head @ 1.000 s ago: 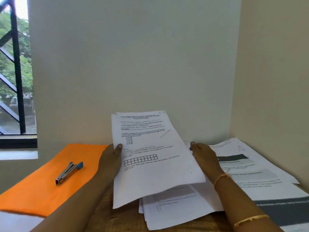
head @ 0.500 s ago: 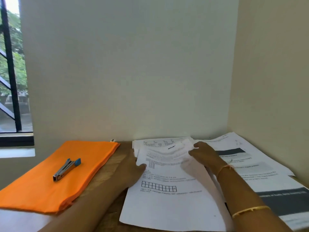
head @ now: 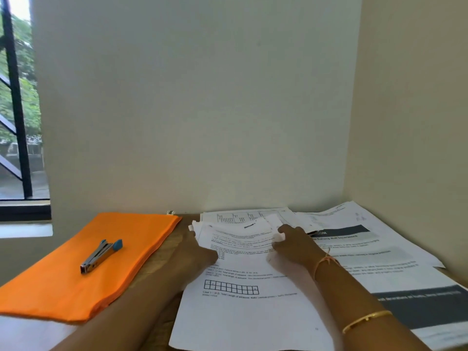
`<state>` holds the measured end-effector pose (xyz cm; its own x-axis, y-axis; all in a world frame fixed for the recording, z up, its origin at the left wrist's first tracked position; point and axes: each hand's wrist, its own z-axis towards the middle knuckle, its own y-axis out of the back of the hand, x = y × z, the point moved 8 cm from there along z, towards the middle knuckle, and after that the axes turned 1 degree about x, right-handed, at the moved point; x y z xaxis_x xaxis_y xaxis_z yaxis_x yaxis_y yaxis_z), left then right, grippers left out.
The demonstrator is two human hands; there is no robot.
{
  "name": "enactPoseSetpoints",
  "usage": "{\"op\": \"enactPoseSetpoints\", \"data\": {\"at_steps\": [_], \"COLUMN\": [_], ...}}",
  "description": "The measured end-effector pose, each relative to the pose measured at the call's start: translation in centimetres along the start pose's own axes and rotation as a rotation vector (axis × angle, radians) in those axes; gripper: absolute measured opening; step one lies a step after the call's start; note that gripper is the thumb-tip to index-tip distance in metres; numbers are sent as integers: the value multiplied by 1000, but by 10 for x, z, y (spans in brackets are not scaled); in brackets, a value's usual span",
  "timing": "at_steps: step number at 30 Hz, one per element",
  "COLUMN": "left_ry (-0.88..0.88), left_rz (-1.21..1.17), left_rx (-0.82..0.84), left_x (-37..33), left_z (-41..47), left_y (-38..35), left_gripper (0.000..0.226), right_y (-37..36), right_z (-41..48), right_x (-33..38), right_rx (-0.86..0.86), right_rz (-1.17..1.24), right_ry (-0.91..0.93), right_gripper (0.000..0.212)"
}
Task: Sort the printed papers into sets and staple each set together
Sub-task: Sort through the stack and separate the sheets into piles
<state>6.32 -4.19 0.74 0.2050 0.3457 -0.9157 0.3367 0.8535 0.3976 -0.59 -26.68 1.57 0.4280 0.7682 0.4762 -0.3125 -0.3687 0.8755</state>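
Observation:
A set of printed papers (head: 243, 307) with a grid drawing lies flat on the table in front of me. My left hand (head: 195, 257) holds its upper left edge, thumb on top. My right hand (head: 293, 247) grips the upper right part, where the sheets bulge and curl. More printed sheets (head: 243, 216) lie behind, against the wall. A metal stapler (head: 100, 255) with a blue end rests on an orange pouch (head: 63, 282) at the left, apart from both hands.
Papers with dark grey bands (head: 405, 274) spread over the right side of the table, up to the side wall. A barred window (head: 17, 110) is at the far left. The back wall stands close behind the papers.
The set was held upright a second ago; both hands have brought it down flat on the table and moved to its top edge.

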Motion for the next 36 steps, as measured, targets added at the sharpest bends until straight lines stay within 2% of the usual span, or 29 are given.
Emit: {"op": "enactPoseSetpoints", "data": {"at_steps": [3,5,7,11,15,18,20,24,26,30,34,36], "left_ry": [-8,-77,-152,-343,-517,-632,-715,-816,-802,-732,-735,-755], "left_rz": [-68,-107,-170,-215,-242,-277,-277,-309,-344,-284,-169,-120], "left_rx": [-15,-55,-141,-299,-386,-456,-527,-596,-557,-422,-417,-454], "left_x": [1,-5,-15,-34,-51,-70,-86,-105,-104,-96,-89,-89], "left_z": [0,1,-1,-6,-16,-28,-39,-56,-53,-39,-35,-37], "left_y": [3,8,19,46,63,75,85,98,98,84,75,74], "left_gripper": [58,63,54,31,22,21,20,17,21,47,45,41], "right_y": [4,11,15,4,19,49,69,95,97,86,72,73], "right_z": [-2,-4,-3,-1,-6,-18,-27,-40,-40,-43,-41,-42], "right_x": [5,6,1,-3,15,32,45,65,68,70,64,62], "right_rx": [-33,-79,-94,41,-61,-200,-263,-308,-298,-276,-314,-366], "right_rz": [133,270,451,781,959,1047,1088,1124,1130,1151,1154,1146], "right_ry": [27,28,5,-79,16,165,265,420,447,462,431,433], "right_gripper": [50,51,52,55,23,16,20,17,14,22,24,17]}}
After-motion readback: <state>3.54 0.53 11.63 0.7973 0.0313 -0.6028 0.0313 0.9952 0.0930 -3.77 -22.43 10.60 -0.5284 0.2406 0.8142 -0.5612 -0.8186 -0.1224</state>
